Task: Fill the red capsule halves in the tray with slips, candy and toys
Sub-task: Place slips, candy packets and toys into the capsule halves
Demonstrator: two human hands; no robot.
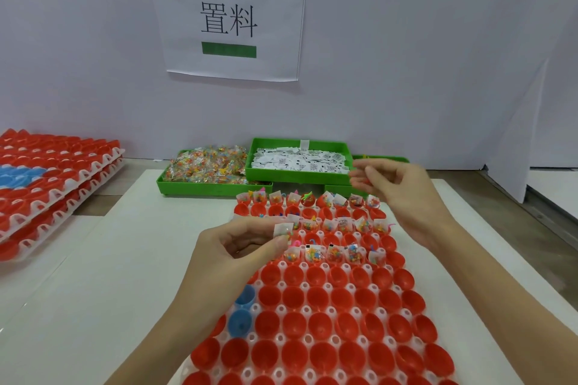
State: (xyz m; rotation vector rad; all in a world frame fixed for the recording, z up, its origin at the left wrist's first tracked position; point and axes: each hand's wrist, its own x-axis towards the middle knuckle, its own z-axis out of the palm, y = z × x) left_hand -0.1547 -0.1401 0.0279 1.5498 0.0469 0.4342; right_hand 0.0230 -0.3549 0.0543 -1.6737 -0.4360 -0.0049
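Head view, candy packet point(284, 230) in left grip point(247, 242)

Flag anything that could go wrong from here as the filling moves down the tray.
The left hand pinches a candy packet above filled cups, so it could land in a cup that already has one. Filled packets stick up past the cup rims; a passing wrist might knock them out. Two blue halves sit among the red ones and may get filled by mistake.
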